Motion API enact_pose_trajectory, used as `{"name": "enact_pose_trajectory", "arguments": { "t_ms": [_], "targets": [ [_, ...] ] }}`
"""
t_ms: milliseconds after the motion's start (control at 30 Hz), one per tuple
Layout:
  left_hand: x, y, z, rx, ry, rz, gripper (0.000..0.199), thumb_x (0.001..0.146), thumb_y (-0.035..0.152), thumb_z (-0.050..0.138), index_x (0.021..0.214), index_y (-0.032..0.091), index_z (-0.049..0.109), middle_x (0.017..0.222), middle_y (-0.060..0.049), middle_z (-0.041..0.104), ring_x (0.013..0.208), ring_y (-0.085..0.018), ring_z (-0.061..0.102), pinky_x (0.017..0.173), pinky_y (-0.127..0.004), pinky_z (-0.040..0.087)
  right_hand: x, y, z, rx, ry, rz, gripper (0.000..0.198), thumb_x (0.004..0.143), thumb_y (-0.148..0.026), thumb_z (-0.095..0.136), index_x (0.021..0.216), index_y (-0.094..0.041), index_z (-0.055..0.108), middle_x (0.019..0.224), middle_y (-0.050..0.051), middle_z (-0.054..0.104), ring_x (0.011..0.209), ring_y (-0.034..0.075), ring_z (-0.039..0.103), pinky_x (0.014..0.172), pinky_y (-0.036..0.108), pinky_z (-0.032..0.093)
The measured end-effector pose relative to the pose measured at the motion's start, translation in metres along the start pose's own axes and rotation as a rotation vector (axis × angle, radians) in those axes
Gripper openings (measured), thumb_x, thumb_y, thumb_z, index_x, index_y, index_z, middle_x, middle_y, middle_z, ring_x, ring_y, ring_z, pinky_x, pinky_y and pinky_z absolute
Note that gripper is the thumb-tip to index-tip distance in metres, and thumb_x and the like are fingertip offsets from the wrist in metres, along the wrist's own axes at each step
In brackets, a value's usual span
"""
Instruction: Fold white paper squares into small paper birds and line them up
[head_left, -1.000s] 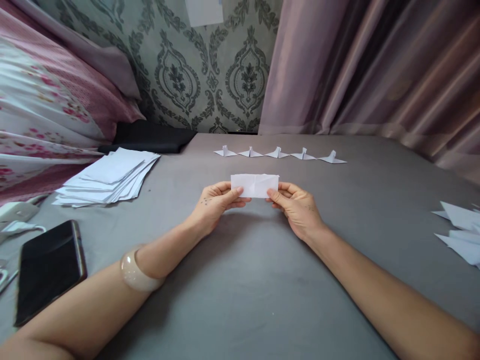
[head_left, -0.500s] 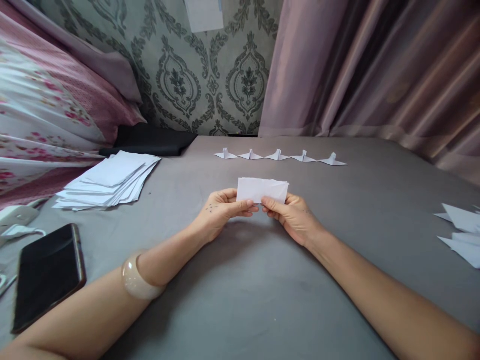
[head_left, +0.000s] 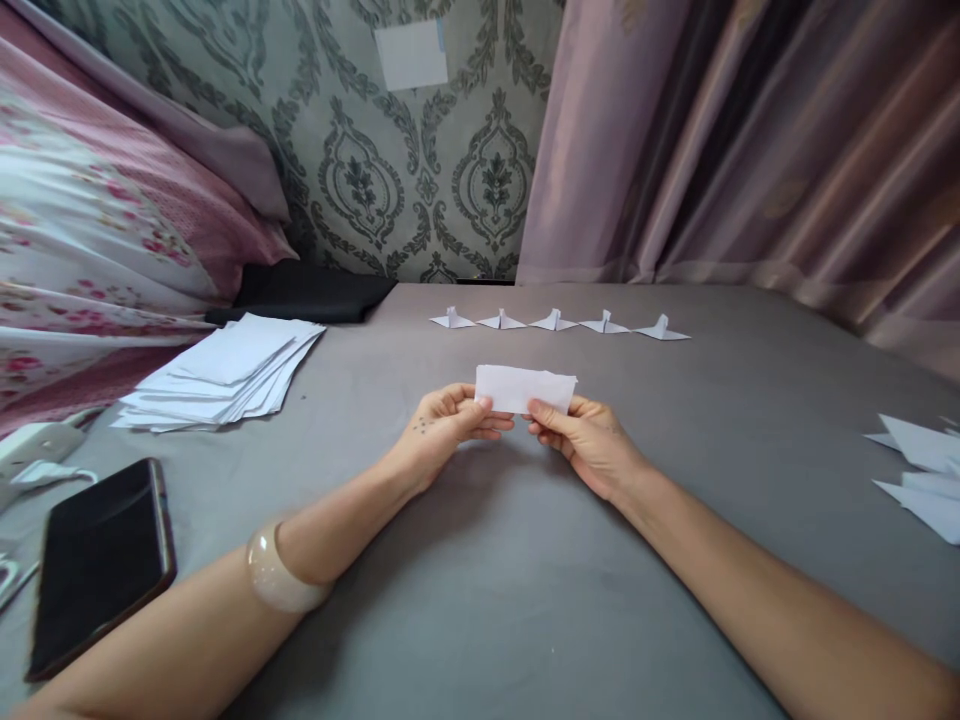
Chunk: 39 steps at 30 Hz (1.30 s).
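Observation:
A white sheet of paper [head_left: 523,388], folded into a narrow rectangle, is held up between both hands above the grey surface. My left hand [head_left: 454,424] pinches its left end, thumb on the near face and fingers behind. At the right end, my right hand [head_left: 581,430] grips it the same way, with the thumb on the lower edge. The fingertips behind the paper are partly hidden. Beyond the hands stands a row of several small folded paper figures [head_left: 555,320] with flat pointed wings.
On the left lies a stack of white paper [head_left: 225,375], with a black phone [head_left: 101,565] and a white power strip [head_left: 37,445] nearer me. More folded paper pieces [head_left: 926,470] sit at the right edge. A black cloth [head_left: 315,290] lies by the patterned wall [head_left: 427,180].
The view has tilted up slightly. Both hands still hold the folded paper, and its top edge looks straighter now; the thumbs have shifted a little apart.

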<state>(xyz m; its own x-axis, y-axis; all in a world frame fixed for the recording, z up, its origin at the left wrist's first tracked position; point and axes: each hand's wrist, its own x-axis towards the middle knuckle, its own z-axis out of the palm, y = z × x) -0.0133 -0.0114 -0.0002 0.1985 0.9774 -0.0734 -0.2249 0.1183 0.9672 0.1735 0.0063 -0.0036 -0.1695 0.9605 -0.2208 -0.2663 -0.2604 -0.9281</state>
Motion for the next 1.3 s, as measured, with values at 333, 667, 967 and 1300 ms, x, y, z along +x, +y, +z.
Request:
{"name": "enact_pose_trajectory", "arguments": {
  "t_ms": [333, 667, 967, 1300],
  "targets": [
    [0.009, 0.002, -0.003, 0.069, 0.14, -0.091, 0.037, 0.065, 0.042, 0.085, 0.077, 0.011, 0.068, 0.075, -0.01, 0.074, 0.065, -0.017, 0.069, 0.057, -0.024, 0.048, 0.007, 0.003, 0.001, 0.027, 0.089, -0.034, 0.025, 0.055, -0.028, 0.089, 0.069, -0.016, 0.073, 0.071, 0.003, 0.072, 0.056, 0.008, 0.061, 0.05, 0.017, 0.049],
    [0.019, -0.01, -0.007, 0.133, 0.132, 0.047, 0.039, 0.067, 0.047, 0.08, 0.074, 0.011, 0.067, 0.071, -0.008, 0.07, 0.06, -0.012, 0.064, 0.048, -0.02, 0.04, 0.008, 0.004, 0.006, 0.052, 0.114, -0.089, 0.022, 0.056, -0.018, 0.088, 0.066, -0.015, 0.069, 0.061, 0.0, 0.07, 0.05, 0.006, 0.061, 0.047, 0.013, 0.052],
    [0.017, -0.015, -0.001, 0.183, 0.193, 0.153, 0.032, 0.079, 0.042, 0.071, 0.069, 0.014, 0.059, 0.057, 0.001, 0.059, 0.044, -0.007, 0.049, 0.042, -0.019, 0.038, 0.004, 0.005, 0.014, 0.004, 0.143, -0.16, 0.026, 0.058, -0.02, 0.088, 0.062, -0.015, 0.062, 0.054, 0.002, 0.067, 0.044, 0.009, 0.06, 0.041, 0.016, 0.051],
    [0.02, -0.02, -0.007, 0.189, 0.231, 0.197, 0.028, 0.082, 0.039, 0.069, 0.072, 0.014, 0.059, 0.057, 0.002, 0.057, 0.045, -0.007, 0.046, 0.043, -0.02, 0.038, 0.006, 0.009, 0.013, 0.017, 0.129, -0.105, 0.017, 0.074, -0.015, 0.078, 0.071, -0.014, 0.061, 0.064, 0.004, 0.072, 0.058, 0.01, 0.068, 0.055, 0.016, 0.056]
  ]
}}
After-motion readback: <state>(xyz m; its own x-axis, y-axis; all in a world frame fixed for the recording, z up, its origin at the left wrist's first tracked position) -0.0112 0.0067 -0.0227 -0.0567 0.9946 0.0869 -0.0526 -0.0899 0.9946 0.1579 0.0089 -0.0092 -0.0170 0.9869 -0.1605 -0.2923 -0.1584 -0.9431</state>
